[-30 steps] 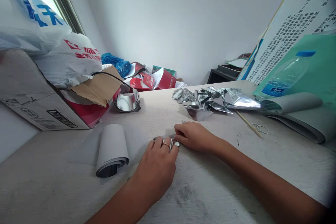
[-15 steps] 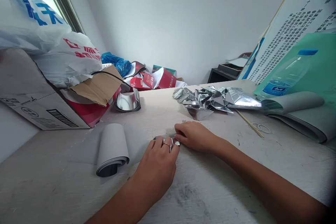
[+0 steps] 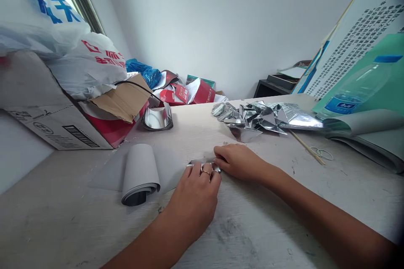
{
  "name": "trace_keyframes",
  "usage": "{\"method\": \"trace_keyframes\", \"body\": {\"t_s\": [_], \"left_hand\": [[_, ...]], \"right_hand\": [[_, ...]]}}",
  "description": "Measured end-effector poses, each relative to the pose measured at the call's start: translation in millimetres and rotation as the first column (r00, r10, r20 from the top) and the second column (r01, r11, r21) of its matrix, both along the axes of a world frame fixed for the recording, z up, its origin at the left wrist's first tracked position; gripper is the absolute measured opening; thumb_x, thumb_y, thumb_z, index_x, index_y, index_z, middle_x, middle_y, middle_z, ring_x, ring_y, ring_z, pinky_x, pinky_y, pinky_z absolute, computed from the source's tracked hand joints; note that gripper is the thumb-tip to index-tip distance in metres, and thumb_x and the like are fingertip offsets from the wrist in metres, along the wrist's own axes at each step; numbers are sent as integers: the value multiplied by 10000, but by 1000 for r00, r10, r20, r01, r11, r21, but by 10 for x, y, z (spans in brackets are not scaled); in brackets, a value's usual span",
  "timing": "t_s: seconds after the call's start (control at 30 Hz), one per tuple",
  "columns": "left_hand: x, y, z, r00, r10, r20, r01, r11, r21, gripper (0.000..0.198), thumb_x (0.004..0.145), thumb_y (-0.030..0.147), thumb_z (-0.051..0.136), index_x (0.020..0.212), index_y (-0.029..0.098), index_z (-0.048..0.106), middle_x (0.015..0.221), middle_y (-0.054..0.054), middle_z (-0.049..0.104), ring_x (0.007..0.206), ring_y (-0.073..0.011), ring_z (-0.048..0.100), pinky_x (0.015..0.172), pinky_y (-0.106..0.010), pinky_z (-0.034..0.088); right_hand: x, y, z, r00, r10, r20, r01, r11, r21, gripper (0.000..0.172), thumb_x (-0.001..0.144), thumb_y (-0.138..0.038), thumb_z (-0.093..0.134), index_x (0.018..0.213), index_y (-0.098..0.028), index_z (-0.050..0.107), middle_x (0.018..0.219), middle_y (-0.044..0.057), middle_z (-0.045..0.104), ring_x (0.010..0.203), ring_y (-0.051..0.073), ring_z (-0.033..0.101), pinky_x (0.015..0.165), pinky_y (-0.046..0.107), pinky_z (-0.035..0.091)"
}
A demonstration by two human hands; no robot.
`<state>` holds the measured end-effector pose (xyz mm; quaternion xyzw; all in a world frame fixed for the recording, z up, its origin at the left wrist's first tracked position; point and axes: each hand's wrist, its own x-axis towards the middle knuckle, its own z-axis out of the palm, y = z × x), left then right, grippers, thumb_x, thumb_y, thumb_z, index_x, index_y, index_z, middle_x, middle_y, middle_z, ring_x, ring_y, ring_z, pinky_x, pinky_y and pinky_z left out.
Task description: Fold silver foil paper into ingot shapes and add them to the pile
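A small piece of silver foil lies on the pale tabletop, mostly covered by my fingers. My left hand, with a ring on one finger, curls over it from the near side, fingertips bent down on the foil. From the right, my right hand pinches the foil's right end, its fingers folded in. Behind the hands is a heap of folded, shiny silver foil pieces. To the left a roll of grey-white sheet lies on a thin translucent sheet.
A carton topped with plastic bags stands at the left, beside a coil of silver strip. On the right are a thin stick, a rubber band, a folded grey sheet and a plastic bottle.
The whole view has shifted slightly, so everything sits a little further right and higher. Both hands keep nearly the same grip on the foil.
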<state>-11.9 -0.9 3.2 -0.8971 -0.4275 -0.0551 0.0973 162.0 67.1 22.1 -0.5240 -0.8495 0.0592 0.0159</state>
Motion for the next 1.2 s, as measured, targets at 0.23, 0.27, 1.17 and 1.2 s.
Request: {"method": "trace_keyframes", "body": {"t_s": [0.23,0.27,1.17,1.2], "left_hand": [[-1,9,-8,1000,10,26,-10,1000,-14,278,849,79,483,1087,168,596,1047,-84,579,954,-273,516,780,-424,483],[-5,11,-10,1000,8,30,-7,1000,-13,275,847,76,481,1079,169,595,1037,-80,575,949,-273,514,776,-425,482],[-16,19,-20,999,-5,54,5,1000,-7,277,859,67,439,1066,177,588,1018,-70,559,939,-275,507,774,-450,492],[-16,19,-21,998,-8,54,8,1000,-7,282,858,68,444,1076,177,586,1017,-69,558,938,-274,507,770,-447,491]], "right_hand": [[-7,-8,28,1000,1,-14,-1,1000,-14,226,955,-303,446,793,-164,521,834,32,641,731,109,492,611,262,175],[-9,-8,31,1000,0,-14,0,1000,-14,226,956,-300,448,791,-162,519,831,32,640,728,108,490,610,263,175],[-6,-9,28,1000,-1,-21,1,1000,-10,226,960,-299,447,797,-161,520,853,37,653,757,116,512,610,266,176],[-8,-11,33,1000,-3,-23,2,1000,-15,229,961,-300,448,792,-160,516,849,36,651,756,115,511,609,266,178]]}}
